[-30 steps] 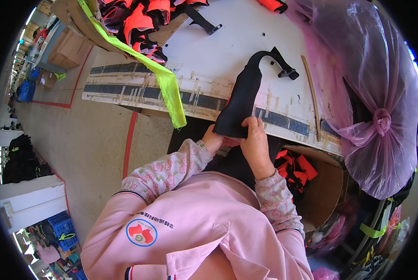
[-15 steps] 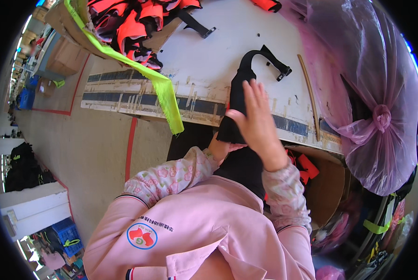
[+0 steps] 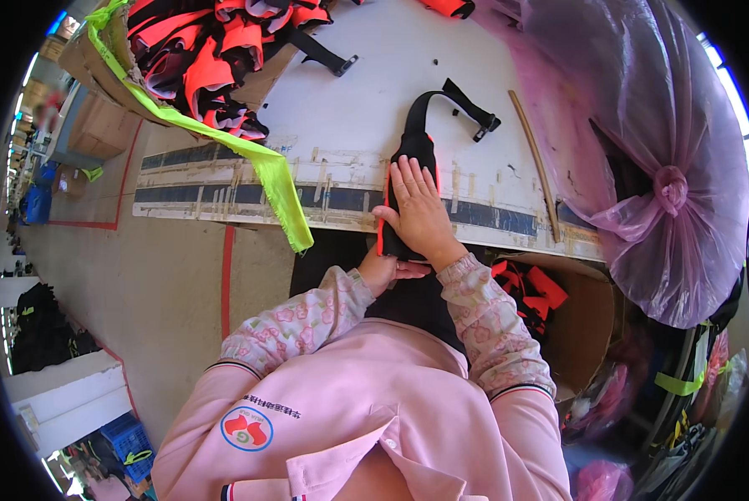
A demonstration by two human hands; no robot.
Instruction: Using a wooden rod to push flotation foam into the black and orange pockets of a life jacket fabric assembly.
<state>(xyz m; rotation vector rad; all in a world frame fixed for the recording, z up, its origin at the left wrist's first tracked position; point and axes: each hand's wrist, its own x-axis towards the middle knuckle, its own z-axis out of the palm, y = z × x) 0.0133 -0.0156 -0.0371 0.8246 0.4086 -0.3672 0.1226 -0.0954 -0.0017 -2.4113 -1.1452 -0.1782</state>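
1. The black band (image 3: 415, 148) with orange edges lay at the frame's centre, partly over the edge of the surface (image 3: 341, 125), its strap ending in a buckle (image 3: 485, 128) farther up.
2. Of the 2 hands, the right hand (image 3: 421, 215) lay flat on the band, fingers extended.
3. The left hand (image 3: 380, 271), partly hidden, was under the band's lower end; whether it gripped could not be told.
4. Orange-and-black pieces (image 3: 205, 71) lay heaped at upper left.
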